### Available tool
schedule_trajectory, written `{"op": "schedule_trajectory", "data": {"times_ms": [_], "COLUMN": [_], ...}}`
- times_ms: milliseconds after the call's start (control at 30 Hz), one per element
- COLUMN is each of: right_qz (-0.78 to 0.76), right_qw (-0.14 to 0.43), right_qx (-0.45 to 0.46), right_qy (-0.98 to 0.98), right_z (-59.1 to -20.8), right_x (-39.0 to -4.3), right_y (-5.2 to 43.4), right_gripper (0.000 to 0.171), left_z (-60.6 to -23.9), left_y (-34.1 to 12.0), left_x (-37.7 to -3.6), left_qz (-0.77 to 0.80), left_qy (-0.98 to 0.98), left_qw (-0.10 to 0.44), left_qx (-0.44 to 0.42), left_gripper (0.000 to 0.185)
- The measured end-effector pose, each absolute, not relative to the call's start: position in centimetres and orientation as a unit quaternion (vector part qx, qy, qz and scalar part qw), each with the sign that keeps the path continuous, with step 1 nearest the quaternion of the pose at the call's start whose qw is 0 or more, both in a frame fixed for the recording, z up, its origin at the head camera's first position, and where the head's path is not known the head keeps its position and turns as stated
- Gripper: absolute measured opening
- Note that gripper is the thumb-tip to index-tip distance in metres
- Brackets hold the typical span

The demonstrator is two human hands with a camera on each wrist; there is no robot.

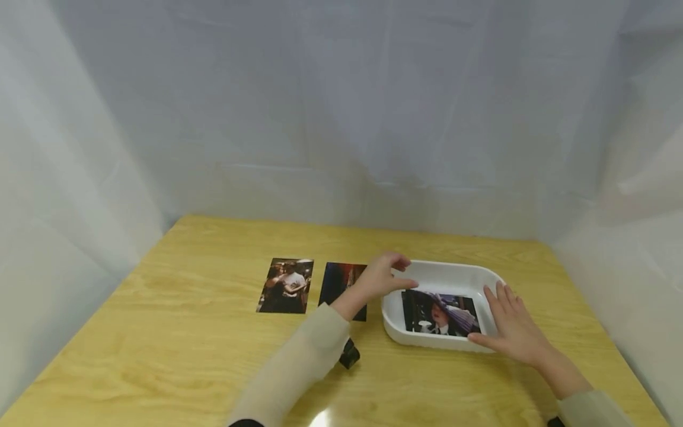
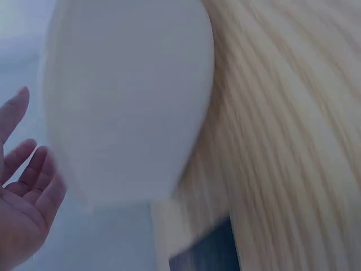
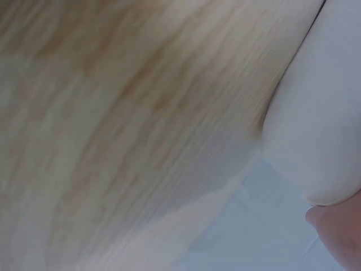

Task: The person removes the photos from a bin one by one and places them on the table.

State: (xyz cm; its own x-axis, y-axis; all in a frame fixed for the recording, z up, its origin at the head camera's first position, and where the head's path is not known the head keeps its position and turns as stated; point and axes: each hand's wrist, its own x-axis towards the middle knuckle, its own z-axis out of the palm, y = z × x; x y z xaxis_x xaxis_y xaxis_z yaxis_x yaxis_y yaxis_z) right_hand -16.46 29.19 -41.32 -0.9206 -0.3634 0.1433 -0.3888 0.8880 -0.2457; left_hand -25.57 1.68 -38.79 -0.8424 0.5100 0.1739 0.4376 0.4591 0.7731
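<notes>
Enclosing the back and both sides, pale sheeting (image 1: 341, 107) is hanging around a wooden bench (image 1: 176, 356), whose grain is running in long streaks. On the right half of the bench a white tray (image 1: 434, 271) with rounded corners is sitting upright. Pale sleeves (image 1: 299, 362) are covering both forearms as they are reaching in from the near side.

At the tray's right end the right hand (image 1: 514, 329) is spreading its fingers along the rim, the thumb standing apart and pointing inward over the near edge. At the opposite end the left hand (image 1: 380, 277) is holding its fingers apart from its thumb, loosely bent; the left wrist view is blurring, so whether they are touching the rim I cannot tell.

Inside the tray, towards the near wall, the hat photo (image 1: 440, 313) is lying face up, showing a wide purple striped hat. Left of the tray, the dark photo (image 1: 333, 284) is lying partly beneath the left forearm, and the couple photo (image 1: 288, 284) is resting further left. Smallest, a black item (image 1: 349, 354) is jutting from beneath the left cuff.
</notes>
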Motion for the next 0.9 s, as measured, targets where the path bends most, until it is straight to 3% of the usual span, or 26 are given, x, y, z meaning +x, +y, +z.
{"op": "schedule_trajectory", "data": {"times_ms": [167,367,900], "right_qz": [0.141,0.136,0.137], "right_qw": [0.05,0.048,0.047], "right_qx": [0.197,0.191,0.187], "right_qy": [-0.969,-0.971,-0.972], "right_z": [-41.4,-41.4,-41.5], "right_x": [-16.4,-16.4,-16.4], "right_y": [29.2,29.3,29.2], "right_gripper": [0.096,0.096,0.096], "left_z": [-39.2,-39.7,-41.6], "left_y": [4.3,6.0,7.6], "left_x": [-25.1,-24.9,-24.3], "left_qz": [0.413,0.271,0.023], "left_qy": [0.857,0.9,0.932], "left_qw": [0.022,0.004,0.058], "left_qx": [0.307,0.34,0.357], "left_gripper": [0.05,0.054,0.081]}}
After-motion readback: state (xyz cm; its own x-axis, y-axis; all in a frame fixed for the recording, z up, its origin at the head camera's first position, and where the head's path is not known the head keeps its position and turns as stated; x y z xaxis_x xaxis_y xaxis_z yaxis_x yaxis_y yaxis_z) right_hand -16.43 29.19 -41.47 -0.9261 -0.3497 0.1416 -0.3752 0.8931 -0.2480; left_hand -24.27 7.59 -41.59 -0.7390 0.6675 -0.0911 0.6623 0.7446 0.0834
